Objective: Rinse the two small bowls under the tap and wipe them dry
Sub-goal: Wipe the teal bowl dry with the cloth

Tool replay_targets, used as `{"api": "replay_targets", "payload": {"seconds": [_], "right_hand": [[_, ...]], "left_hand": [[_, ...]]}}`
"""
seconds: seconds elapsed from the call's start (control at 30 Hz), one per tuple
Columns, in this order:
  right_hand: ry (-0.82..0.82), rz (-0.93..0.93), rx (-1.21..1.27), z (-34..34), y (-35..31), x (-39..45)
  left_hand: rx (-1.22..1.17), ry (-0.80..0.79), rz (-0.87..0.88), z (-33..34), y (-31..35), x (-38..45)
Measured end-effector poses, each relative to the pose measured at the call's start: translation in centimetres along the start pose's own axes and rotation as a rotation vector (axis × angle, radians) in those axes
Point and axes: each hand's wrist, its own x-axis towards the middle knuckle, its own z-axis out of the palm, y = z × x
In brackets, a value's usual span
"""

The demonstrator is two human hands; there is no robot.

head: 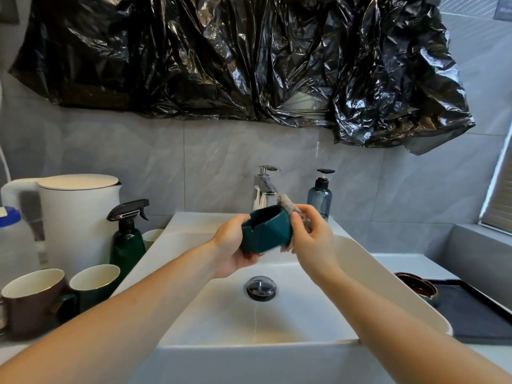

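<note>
A small teal faceted bowl (266,230) is held tilted over the white sink (360,261), its opening turned up and away from me. My left hand (231,249) grips the bowl from the left and underneath. My right hand (311,239) pinches a grey cloth (288,207) against the bowl's right side. The chrome tap (264,189) stands just behind the bowl; no water runs from it. A brown bowl (415,286) sits on a dark mat to the right of the sink.
On the left counter stand a white kettle (74,217), a dark green spray bottle (127,239), a brown mug (33,297) and a green mug (95,281). A blue soap dispenser (320,196) is behind the sink. The dark mat (476,314) lies to the right. Black plastic sheeting hangs above.
</note>
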Motion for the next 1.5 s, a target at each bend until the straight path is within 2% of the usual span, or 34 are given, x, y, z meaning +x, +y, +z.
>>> {"api": "replay_targets", "payload": {"seconds": [0.1, 0.23, 0.33, 0.47, 0.63, 0.73, 0.83, 0.93, 1.0, 1.07, 1.17, 1.3, 1.4, 1.5], "right_hand": [[-0.117, 0.164, 0.128, -0.8, -0.4, -0.1], [-0.152, 0.240, 0.186, -0.5, -0.5, 0.1], [-0.138, 0.127, 0.198, -0.2, -0.2, -0.1], [-0.117, -0.020, -0.011, 1.0, 0.1, -0.9], [-0.012, -0.035, -0.048, 1.4, 0.4, -0.7], [0.023, 0.061, -0.006, 0.4, 0.6, -0.1], [-0.087, 0.253, 0.055, 0.0, 0.8, 0.2], [-0.164, 0.357, 0.147, 0.1, 0.6, 0.1], [-0.188, 0.360, 0.155, 0.1, 0.3, 0.1], [-0.181, 0.337, 0.119, 0.2, 0.3, 0.0], [-0.079, 0.283, 0.086, 0.5, 0.8, 0.0], [0.043, 0.179, 0.090, 0.1, 0.1, 0.0], [-0.020, 0.138, 0.093, 0.4, -0.2, -0.4], [-0.132, 0.175, 0.062, 0.8, 0.2, -0.7]], "left_hand": [[0.107, -0.074, -0.016, -0.1, -0.3, 0.0], [0.227, -0.046, 0.053, -0.3, -0.6, 0.3], [0.336, 0.054, 0.165, -0.3, -0.9, 0.7], [0.349, 0.172, 0.259, -0.7, -1.2, 1.5], [0.301, 0.152, 0.297, -0.9, -1.1, 1.5], [0.377, 0.061, 0.361, -0.4, -1.4, 1.5], [0.449, -0.034, 0.416, 0.2, -2.0, 1.2], [0.431, -0.001, 0.443, 0.5, -2.2, 1.2], [0.402, 0.104, 0.423, 0.4, -1.9, 1.2], [0.366, 0.171, 0.329, 0.4, -1.6, 1.3], [0.380, 0.175, 0.192, 0.4, -1.4, 1.4], [0.481, 0.108, 0.140, 0.6, -1.1, 0.1], [0.487, 0.114, 0.117, 1.0, -2.0, -0.4], [0.503, 0.243, 0.212, 0.3, -2.4, -0.6]]}}
